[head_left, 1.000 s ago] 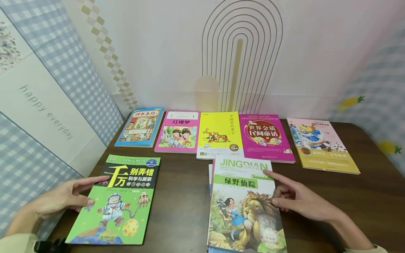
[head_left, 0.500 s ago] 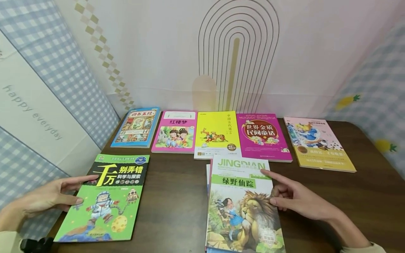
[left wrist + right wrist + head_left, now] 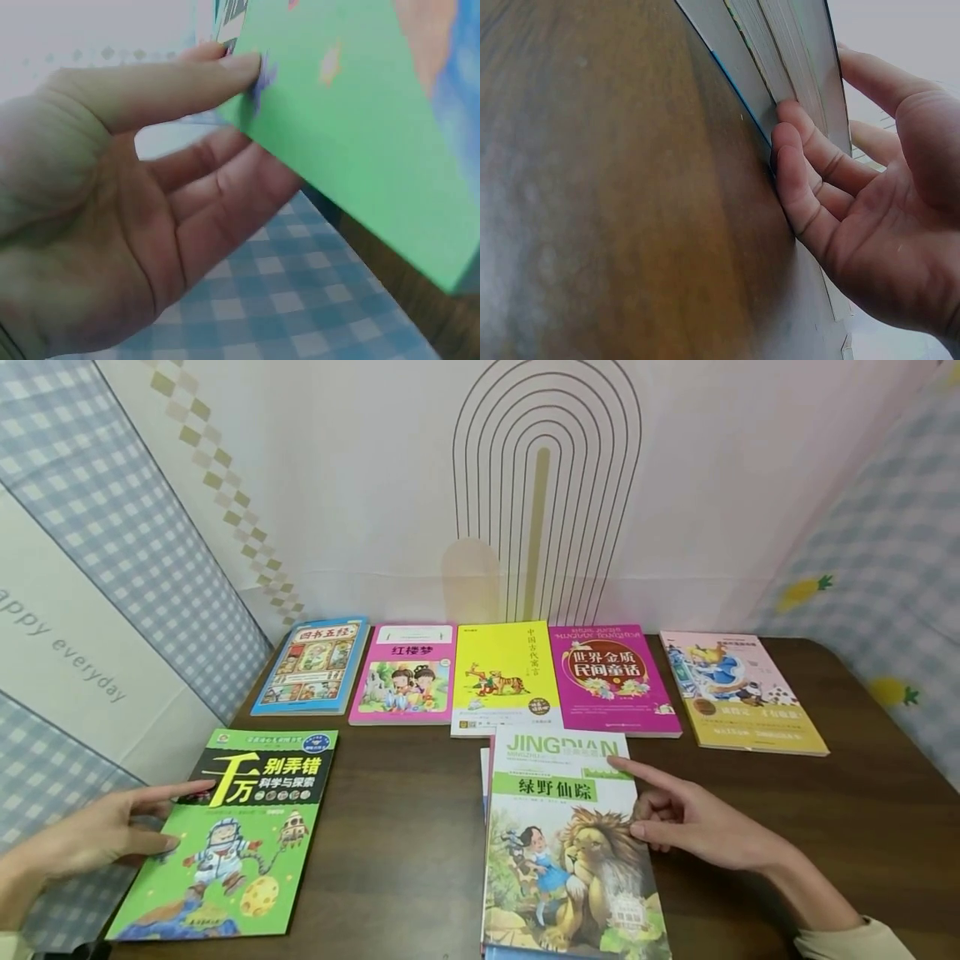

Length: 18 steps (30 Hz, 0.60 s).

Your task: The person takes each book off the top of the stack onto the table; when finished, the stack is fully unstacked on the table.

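In the head view my left hand (image 3: 93, 835) holds a green book (image 3: 225, 877) with an astronaut cover by its left edge. The left wrist view shows the thumb on the cover and several fingers at and under the edge; the book's near edge is tilted up there. My right hand (image 3: 708, 822) grips the right side of a stack of books topped by one with a lion and a girl (image 3: 570, 860). Its index finger lies on the top cover. In the right wrist view, curled fingers (image 3: 795, 187) touch the stack's page edges (image 3: 780, 67), low by the table. Lower books are mostly hidden.
Along the back of the dark wooden table (image 3: 405, 827) lie a blue book (image 3: 311, 668), a pink book (image 3: 402, 677), a yellow book (image 3: 506, 677), a magenta book (image 3: 611, 681) and a pink-and-yellow book (image 3: 742, 693). Patterned cloth (image 3: 375, 485) hangs behind.
The green book and my left hand have shifted left, away from the stack. The right hand keeps its place on the stack. The whole head view has drifted slightly.
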Available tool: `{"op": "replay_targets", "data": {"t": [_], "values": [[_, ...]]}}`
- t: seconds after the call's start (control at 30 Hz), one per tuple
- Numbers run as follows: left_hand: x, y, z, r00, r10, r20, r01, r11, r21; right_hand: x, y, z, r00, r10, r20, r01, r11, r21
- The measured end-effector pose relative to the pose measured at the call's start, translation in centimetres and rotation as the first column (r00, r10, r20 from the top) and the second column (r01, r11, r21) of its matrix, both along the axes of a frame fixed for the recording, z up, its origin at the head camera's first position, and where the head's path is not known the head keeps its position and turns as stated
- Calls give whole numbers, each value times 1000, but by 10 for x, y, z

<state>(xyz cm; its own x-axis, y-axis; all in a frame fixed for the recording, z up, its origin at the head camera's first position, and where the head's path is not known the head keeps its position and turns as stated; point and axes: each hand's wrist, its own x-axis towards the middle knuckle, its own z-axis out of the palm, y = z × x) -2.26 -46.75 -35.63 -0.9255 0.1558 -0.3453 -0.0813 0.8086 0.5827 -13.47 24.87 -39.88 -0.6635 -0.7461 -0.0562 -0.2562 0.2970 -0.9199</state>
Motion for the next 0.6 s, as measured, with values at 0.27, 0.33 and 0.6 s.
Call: {"op": "replay_targets", "data": {"t": [0.27, 0.33, 0.6], "values": [[-2, 34, 15, 988, 25, -152, -67, 959, -275, 1, 2, 2, 1000, -10, -3, 10, 1000, 17], [-5, 49, 20, 976, -4, -220, -67, 947, -314, 1, 2, 3, 1000, -14, -3, 14, 1000, 23], [-16, 150, 35, 925, -160, -344, 96, 976, -197, 1, 0, 1, 1000, -18, 2, 18, 1000, 23]]}}
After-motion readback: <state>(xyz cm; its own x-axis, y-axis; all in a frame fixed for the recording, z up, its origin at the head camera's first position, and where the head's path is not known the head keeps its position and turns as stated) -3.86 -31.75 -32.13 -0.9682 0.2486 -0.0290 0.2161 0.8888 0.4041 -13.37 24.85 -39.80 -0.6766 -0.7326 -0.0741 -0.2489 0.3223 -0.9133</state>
